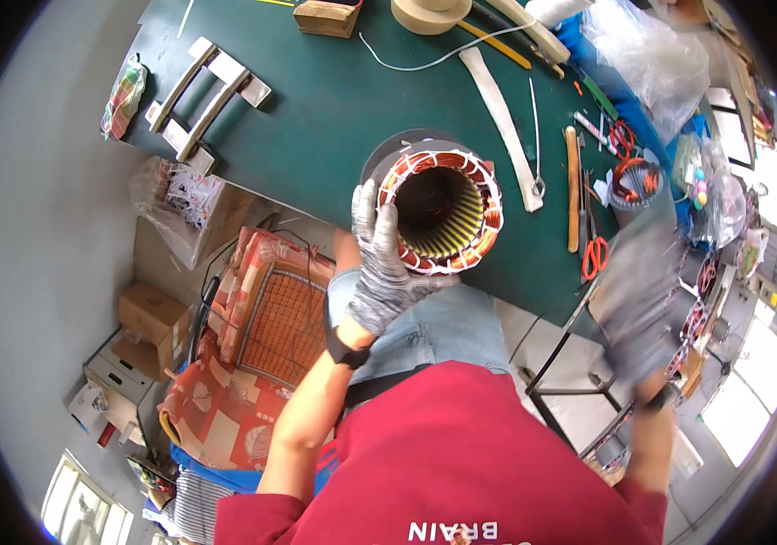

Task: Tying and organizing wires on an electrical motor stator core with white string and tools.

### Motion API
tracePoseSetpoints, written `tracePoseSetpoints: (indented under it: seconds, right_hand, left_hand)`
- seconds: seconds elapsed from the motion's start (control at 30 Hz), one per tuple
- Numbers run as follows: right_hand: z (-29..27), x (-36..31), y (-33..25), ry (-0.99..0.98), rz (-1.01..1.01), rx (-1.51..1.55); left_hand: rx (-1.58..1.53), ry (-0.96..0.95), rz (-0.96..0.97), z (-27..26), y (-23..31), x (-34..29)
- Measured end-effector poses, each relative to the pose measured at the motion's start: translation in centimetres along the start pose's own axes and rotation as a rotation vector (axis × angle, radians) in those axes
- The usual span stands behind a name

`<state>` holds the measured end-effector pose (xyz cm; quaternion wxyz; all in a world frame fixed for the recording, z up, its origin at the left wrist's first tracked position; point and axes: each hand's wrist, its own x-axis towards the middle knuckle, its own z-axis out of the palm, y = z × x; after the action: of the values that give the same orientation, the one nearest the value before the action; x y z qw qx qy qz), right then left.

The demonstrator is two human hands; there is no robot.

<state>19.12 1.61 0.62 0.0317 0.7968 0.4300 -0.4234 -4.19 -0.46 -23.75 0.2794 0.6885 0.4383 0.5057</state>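
A motor stator (450, 218) with copper windings laced in white cord rests near the table's front edge. Yellow strips line the slots inside its bore, which faces me. My left hand (379, 263), in a grey glove, grips the left side of the stator, thumb near its rim and fingers along its outside. Out to the right, past the table's edge, my gloved right hand (634, 304) is smeared by motion; its fingers cannot be made out. Close to it lie red-handled scissors (594, 258), a wooden stick (572, 191) and a smaller wound stator (636, 186).
A metal frame with two curved bars (209, 104) lies at the table's far left. A white strip (502, 127) and a hooked wire tool (536, 145) lie right of the stator. Plastic bags (647, 59) crowd the back right. A patterned chair (270, 345) stands left of my legs.
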Motion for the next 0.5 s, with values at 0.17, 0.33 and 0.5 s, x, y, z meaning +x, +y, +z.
tracePoseSetpoints:
  seconds: [0.17,0.33,0.5]
  right_hand:
    - [-2.9,2.3,10.8,-0.368,-0.559,0.002]
    - [-5.1,3.1,13.4,0.763,-0.676,-0.637]
    - [4.3,2.0,8.7,-0.042,-1.058,-0.751]
  left_hand:
    - [-0.09,-0.19,-0.172,-4.0,-1.4,-1.4]
    - [0.052,-0.004,-0.077,-0.7,-0.1,-0.9]
    - [0.021,-0.124,-0.146,-2.2,-1.2,-1.0]
